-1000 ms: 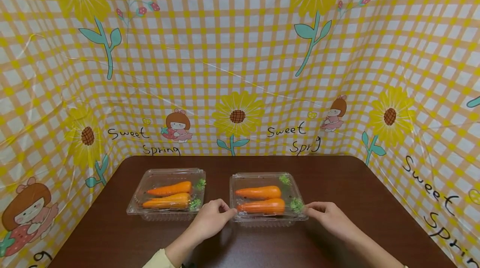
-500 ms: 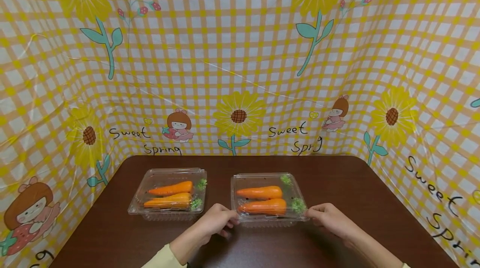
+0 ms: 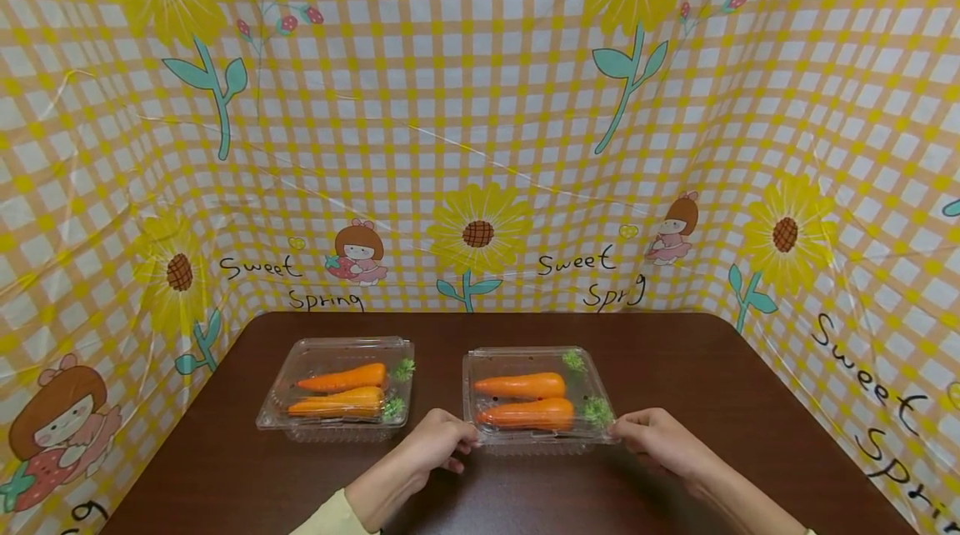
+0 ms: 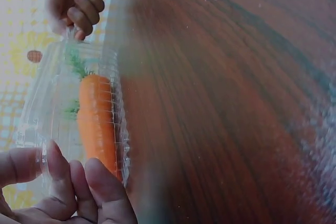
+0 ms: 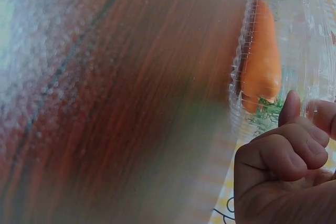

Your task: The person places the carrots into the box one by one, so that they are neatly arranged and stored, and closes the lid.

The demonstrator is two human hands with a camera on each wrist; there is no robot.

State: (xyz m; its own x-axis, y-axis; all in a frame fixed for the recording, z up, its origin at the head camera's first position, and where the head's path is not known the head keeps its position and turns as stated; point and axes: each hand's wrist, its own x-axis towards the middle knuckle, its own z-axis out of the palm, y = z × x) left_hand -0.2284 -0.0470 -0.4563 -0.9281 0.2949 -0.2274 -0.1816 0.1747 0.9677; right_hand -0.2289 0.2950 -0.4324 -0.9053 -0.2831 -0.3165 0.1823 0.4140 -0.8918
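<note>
A clear plastic clamshell box [image 3: 540, 438] stands on the table at the middle of the head view, its lid down. Two orange carrots [image 3: 527, 413] with green tops [image 3: 597, 410] show through it. At its near left corner, my left hand [image 3: 433, 445] pinches the rim between thumb and index finger. The near right corner of the rim is pinched by my right hand [image 3: 666, 445]. In the left wrist view, thumb and finger meet on the clear edge, other fingers lying beside the box. My right hand's other fingers are curled in the right wrist view.
Left of this box stands another closed clamshell box [image 3: 279, 412], also with two carrots [image 3: 337, 403] and green tops. Both rest on a dark brown table [image 3: 660, 360]. A checked sunflower cloth [image 3: 480, 135] hangs behind and at both sides.
My left hand has shifted slightly and now pinches the corner, its lower fingers showing beneath. My right hand stays at its corner. Neither box has visibly moved on the table.
</note>
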